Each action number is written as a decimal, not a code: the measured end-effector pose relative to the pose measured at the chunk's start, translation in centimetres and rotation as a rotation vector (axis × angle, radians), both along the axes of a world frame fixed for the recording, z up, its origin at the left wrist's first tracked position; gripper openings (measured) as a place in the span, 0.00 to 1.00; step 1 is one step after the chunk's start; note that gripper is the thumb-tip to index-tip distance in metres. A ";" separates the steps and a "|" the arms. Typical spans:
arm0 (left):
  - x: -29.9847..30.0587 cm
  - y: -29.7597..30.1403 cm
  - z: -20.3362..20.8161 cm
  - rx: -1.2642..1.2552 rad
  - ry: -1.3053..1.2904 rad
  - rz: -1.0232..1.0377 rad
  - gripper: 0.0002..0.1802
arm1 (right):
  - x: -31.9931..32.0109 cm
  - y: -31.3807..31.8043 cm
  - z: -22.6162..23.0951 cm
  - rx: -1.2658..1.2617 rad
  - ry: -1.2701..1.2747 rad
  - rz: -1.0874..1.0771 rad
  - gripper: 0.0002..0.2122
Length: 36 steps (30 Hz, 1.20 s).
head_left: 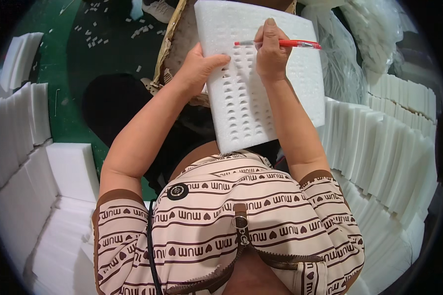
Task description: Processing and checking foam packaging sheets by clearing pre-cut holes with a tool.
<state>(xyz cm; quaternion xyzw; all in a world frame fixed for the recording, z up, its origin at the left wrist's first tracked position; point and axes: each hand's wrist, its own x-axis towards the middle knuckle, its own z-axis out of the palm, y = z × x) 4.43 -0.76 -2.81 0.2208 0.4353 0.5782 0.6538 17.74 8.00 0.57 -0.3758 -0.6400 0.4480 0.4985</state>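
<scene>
A white foam sheet with rows of small half-round cuts is held tilted in front of me, its near edge close to my lap. My left hand grips its left edge, thumb lying on the face and fingers hidden behind. In my right hand is a red pen, pinched between thumb and fingers and lying nearly level across the sheet. The pen's red end points left, toward the upper rows of cuts. Beneath the sheet stands an open cardboard box, partly covered by it.
Stacked white foam sheets line the right side, and more foam stacks stand at the left. Clear plastic bags bunch at the upper right. Small white scraps lie scattered on the green floor. A shoe shows at the top.
</scene>
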 end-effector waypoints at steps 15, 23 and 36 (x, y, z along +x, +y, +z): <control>0.3 0.2 0.1 0.062 0.003 -0.011 0.30 | -1.9 0.5 -0.1 0.231 -0.003 0.081 0.15; 0.2 0.1 0.2 0.090 0.003 -0.006 0.31 | -0.6 0.2 0.8 0.083 -0.142 -0.049 0.17; 0.2 -0.3 0.0 0.081 -0.001 -0.018 0.29 | 0.8 1.8 -0.3 0.056 -0.016 -0.121 0.19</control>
